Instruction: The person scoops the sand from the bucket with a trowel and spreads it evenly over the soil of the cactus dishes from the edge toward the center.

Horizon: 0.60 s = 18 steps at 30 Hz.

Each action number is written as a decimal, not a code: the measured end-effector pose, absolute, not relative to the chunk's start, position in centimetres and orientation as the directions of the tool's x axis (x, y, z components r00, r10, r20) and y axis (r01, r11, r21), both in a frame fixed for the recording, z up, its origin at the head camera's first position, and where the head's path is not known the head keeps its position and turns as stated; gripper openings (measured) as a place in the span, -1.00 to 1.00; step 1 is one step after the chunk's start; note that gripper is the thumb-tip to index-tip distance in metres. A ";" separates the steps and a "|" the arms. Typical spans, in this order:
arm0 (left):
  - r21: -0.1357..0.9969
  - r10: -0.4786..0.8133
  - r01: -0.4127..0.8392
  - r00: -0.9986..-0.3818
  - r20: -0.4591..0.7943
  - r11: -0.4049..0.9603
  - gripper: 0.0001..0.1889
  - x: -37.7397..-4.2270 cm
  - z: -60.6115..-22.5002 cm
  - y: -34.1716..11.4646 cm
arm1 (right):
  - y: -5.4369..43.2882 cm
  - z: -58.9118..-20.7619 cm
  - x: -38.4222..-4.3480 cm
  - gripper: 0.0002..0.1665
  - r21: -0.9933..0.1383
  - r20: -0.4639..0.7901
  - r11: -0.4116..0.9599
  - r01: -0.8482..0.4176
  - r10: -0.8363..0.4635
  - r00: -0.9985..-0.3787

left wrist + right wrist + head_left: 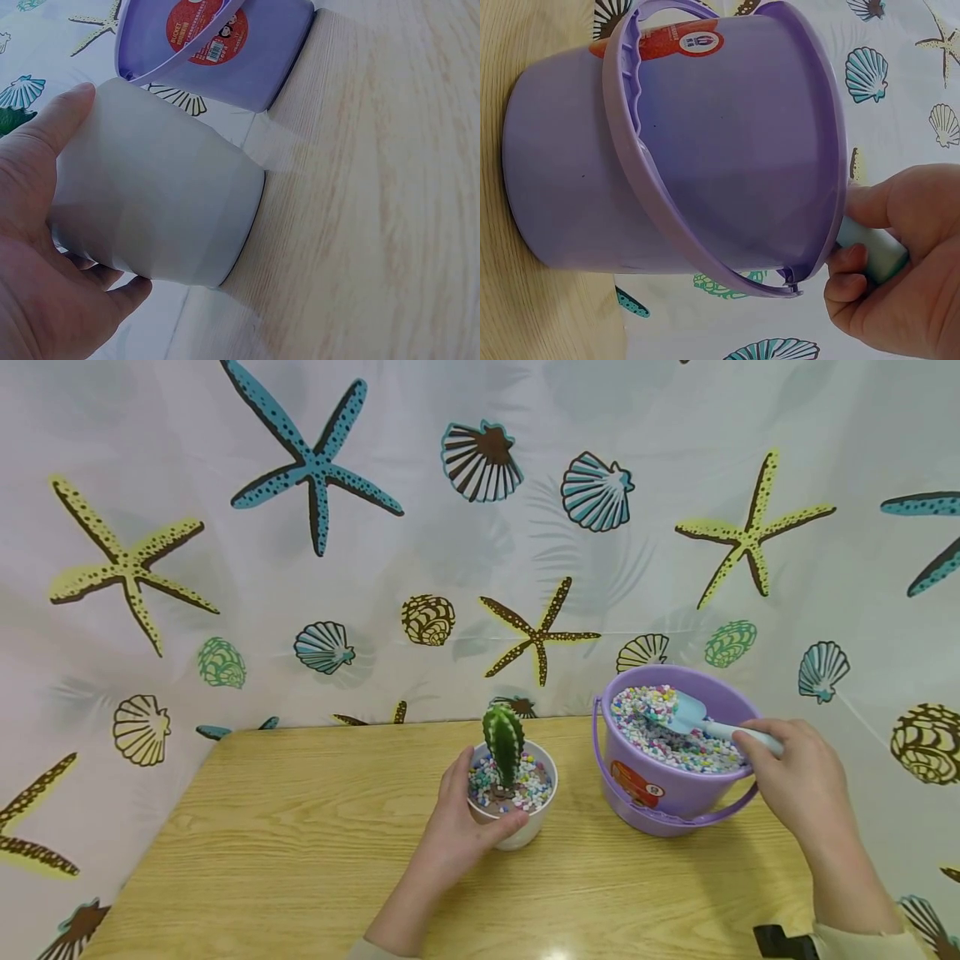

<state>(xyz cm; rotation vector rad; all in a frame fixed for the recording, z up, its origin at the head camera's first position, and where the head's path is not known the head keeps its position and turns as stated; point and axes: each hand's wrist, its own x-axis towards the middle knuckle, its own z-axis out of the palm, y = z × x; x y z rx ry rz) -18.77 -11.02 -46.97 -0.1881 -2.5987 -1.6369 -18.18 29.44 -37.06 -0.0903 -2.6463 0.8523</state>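
Note:
A small green cactus (504, 745) stands in a white pot (517, 839), with brown soil and colored pebbles around its base. My left hand (457, 827) grips the pot's near left side, thumb in front; in the left wrist view the fingers and thumb wrap the pot wall (157, 187). My right hand (798, 768) holds the handle of a light blue toy shovel (690, 714). The shovel's scoop carries multicolored pebbles (652, 700) inside a purple bucket (660, 793), which is partly filled with more of them. In the right wrist view the bucket hides the scoop.
Both containers stand on a wooden table (300, 827), the bucket to the right of the pot. The bucket's handle (652, 187) hangs down its near side. A white curtain (420, 543) printed with starfish and shells hangs behind the table.

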 end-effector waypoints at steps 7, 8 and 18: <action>0.894 0.067 0.135 -0.991 0.117 0.427 0.31 -18.8 -47.0 -11.0 | 29.3 -37.1 -17.9 -0.42 -0.608 0.312 0.793 -0.037 0.195 -0.930; 0.894 0.067 0.133 -0.991 0.115 0.428 0.31 -18.7 -47.0 -11.0 | 29.3 -37.1 -17.9 -0.42 -0.615 0.311 0.787 -0.036 0.201 -0.929; 0.891 0.069 0.139 -0.990 0.122 0.431 0.31 -18.7 -47.0 -11.0 | 29.1 -37.2 -17.5 -0.41 -0.648 0.318 0.761 -0.031 0.234 -0.919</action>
